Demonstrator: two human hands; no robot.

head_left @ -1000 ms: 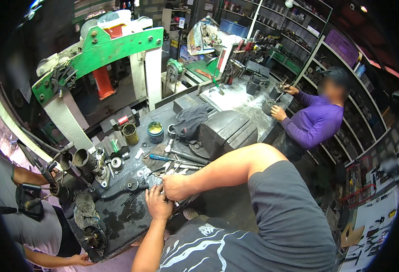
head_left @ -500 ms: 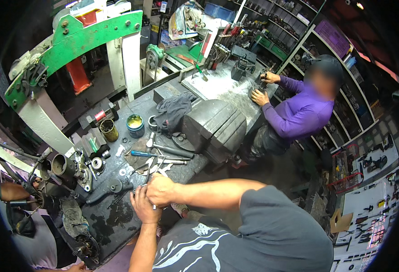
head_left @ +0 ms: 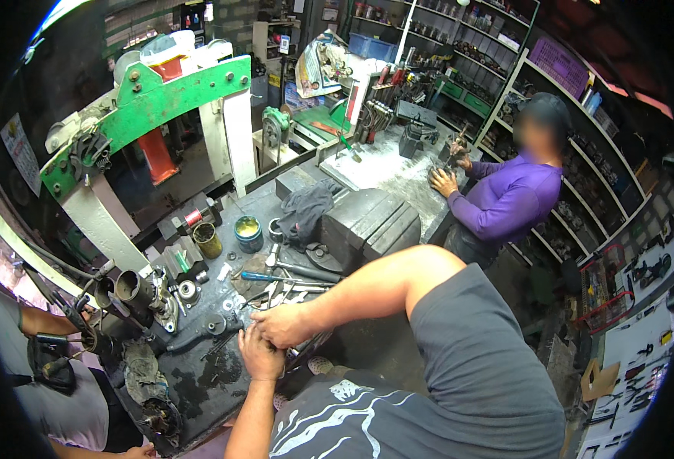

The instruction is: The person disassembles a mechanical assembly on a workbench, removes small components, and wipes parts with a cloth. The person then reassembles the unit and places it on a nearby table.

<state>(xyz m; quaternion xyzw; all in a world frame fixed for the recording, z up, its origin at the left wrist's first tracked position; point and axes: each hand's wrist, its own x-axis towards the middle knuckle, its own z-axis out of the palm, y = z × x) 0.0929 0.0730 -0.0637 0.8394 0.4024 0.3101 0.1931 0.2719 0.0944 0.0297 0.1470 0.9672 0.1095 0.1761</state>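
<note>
At the near edge of the dark workbench (head_left: 218,302), my left hand (head_left: 260,356) and my right hand (head_left: 285,327) are closed together, the right above the left. What they grip is mostly hidden by the fingers; a bit of shiny metal shows just right of my left hand. A dark metal arm with a round end (head_left: 213,324) lies left of my hands. Beyond them are a blue-handled screwdriver (head_left: 257,276), a hammer (head_left: 274,255) and several wrenches. Small pale washers (head_left: 228,304) lie near my right hand.
A large bench vise (head_left: 371,226) stands at the right, beside a dark cloth (head_left: 306,210). Two open cans (head_left: 248,236) sit farther back. A green press frame (head_left: 169,96) rises behind. A person in purple (head_left: 509,187) handles a metal part; another person (head_left: 61,382) is at the left.
The whole view has shifted, with the bench and press now lower and farther right. My right arm is raised higher across the vise's lower part; both hands stay together.
</note>
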